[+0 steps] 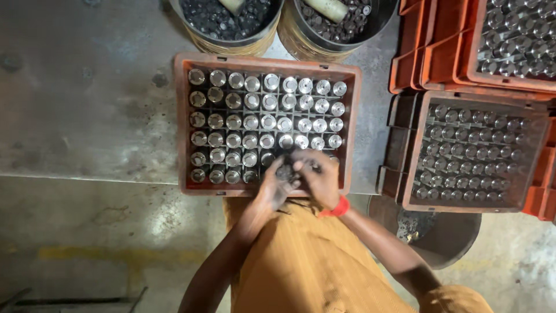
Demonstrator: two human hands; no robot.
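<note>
Small dark parts (285,171), clutched between both hands over the near right corner of the orange crate (184,122), too blurred and shadowed to make out singly. Left hand (277,184) cupped under the parts, fingers curled up around them; right hand (318,174) closed over them from the other side, fingertips pressed to the same clump, a red band (336,207) at its wrist. Crate resting on the grey table (87,110), gridded inside, nearly every cell filled with an upright shiny metal cylinder (251,122), only the cells below the hands hidden. Beyond the crate's far edge, two round metal tubs (229,35) heaped with dark small pieces, a pale handle lying in each. To the right, just beside, a second orange crate (538,168) of similar cylinders, and stacked crates (434,58) behind it, one likewise full. Below the table's edge, an orange-brown shirt (301,261) and bare concrete floor (75,232), a dark round pan (452,237) standing near the right forearm.
</note>
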